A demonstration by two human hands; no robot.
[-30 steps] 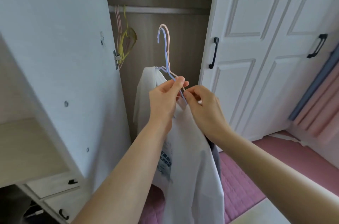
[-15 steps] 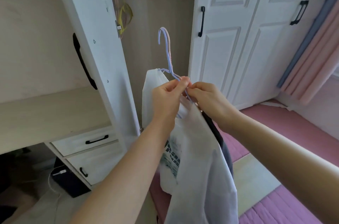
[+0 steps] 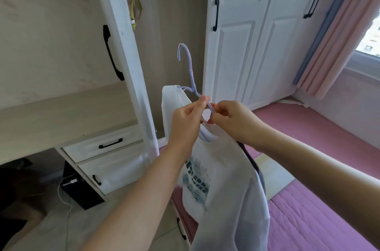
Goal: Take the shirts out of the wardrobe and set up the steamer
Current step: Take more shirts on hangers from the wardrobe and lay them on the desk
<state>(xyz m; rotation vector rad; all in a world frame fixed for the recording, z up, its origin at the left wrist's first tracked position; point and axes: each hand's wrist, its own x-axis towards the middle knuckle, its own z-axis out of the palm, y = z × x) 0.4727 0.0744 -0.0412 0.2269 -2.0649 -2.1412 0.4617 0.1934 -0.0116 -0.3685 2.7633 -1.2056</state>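
A white shirt [image 3: 224,185] with a blue-green print hangs on a thin lilac wire hanger [image 3: 189,70], held in the air in front of the open wardrobe [image 3: 176,24]. A darker garment [image 3: 257,166] hangs behind it, mostly hidden. My left hand [image 3: 187,123] pinches the hanger's neck from the left. My right hand [image 3: 232,121] pinches the same wires from the right, at the shirt's collar. No steamer is in view.
The open wardrobe door [image 3: 121,49] with a black handle stands to the left. Yellow hangers [image 3: 135,7] stay on the rail inside. Closed white doors [image 3: 257,35] are to the right, drawers [image 3: 107,146] lower left, pink mats [image 3: 320,218] on the floor, curtains [image 3: 337,30] at the window.
The shirts on their hangers have come out of the wardrobe and lower, toward me. The view has tilted down and right, showing more floor and the window.
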